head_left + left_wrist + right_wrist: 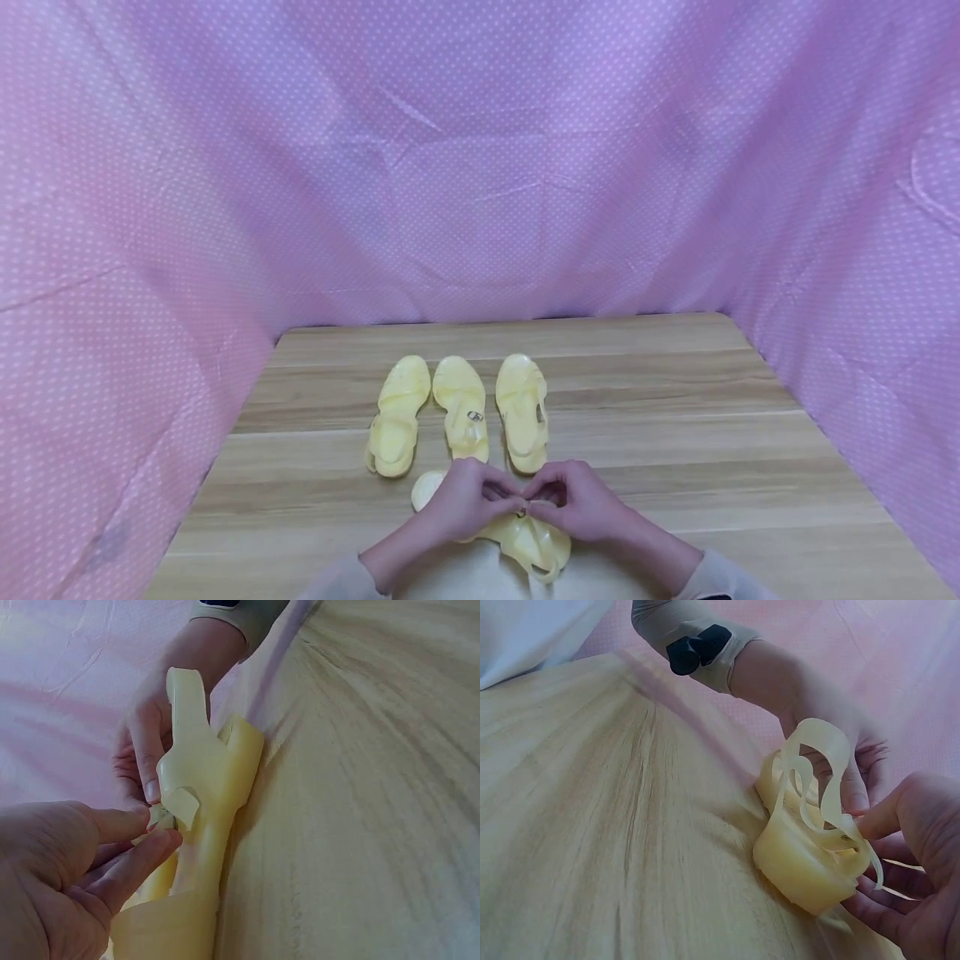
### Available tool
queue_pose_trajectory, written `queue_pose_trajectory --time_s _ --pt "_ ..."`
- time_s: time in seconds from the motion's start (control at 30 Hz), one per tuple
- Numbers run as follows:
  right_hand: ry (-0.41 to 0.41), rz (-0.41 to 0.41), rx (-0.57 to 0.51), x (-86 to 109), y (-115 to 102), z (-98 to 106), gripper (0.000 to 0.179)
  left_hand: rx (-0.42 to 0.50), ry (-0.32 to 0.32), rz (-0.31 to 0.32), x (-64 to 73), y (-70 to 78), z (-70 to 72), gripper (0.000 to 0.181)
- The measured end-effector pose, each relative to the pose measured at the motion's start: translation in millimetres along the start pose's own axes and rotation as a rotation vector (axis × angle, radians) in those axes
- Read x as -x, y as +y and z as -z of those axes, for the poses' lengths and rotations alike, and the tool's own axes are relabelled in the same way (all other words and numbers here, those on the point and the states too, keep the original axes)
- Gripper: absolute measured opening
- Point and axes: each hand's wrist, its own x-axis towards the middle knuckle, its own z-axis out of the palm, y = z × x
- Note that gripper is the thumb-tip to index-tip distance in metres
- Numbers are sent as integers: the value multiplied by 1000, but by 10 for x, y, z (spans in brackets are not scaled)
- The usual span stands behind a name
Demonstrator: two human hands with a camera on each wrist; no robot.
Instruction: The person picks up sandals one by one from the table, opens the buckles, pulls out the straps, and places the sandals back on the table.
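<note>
A pale yellow jelly sandal (536, 546) lies sideways near the table's front, partly hidden by both hands. Thumb and fingers of my left hand (468, 504) pinch the small buckle (163, 817) at the sandal's strap. From the other side, my right hand (588, 504) pinches the strap (875, 862) between thumb and fingers. The fingertips of both hands meet at the buckle. In the right wrist view the heel strap (821, 735) stands up in a loop above the sole.
Behind the hands, three more yellow sandals stand in a row: a left one (405, 387), a middle one (459, 383) and a right one (520, 387). The wooden table (675, 400) is enclosed by pink dotted cloth (465, 208) at the back and sides.
</note>
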Motion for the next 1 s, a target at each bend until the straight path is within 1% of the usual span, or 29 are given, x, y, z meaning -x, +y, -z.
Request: queue_pose_trajectory --time_s 0.13,0.2,0.3,0.43,0.53,0.6,0.67,0.8,0.9,1.0 --pt "0 -15 -6 2 -3 -5 12 58 19 35 30 -40 -16 4" --pt "1 -18 -5 1 -7 -8 11 68 16 44 30 -41 -15 4" --pt "9 -10 0 -5 -16 -10 11 37 -7 32 1 -17 -3 6" --pt "39 13 31 -17 -34 -16 11 -37 -32 -7 -54 24 22 11" --pt "51 34 55 -27 -32 -33 9 -76 -33 -33 -71 32 36 11" --pt "51 46 63 -33 -25 -42 8 -82 -29 -36 -68 25 35 9" --pt "45 58 58 -39 -23 -48 8 -63 -22 -24 -53 16 31 7" --pt "35 82 41 -38 -18 -50 11 5 -10 16 -24 12 21 4" --pt "32 100 34 -39 -4 -61 14 36 -5 22 -18 10 19 4" --pt "32 95 37 -34 9 -62 12 45 -4 24 -20 6 12 4"
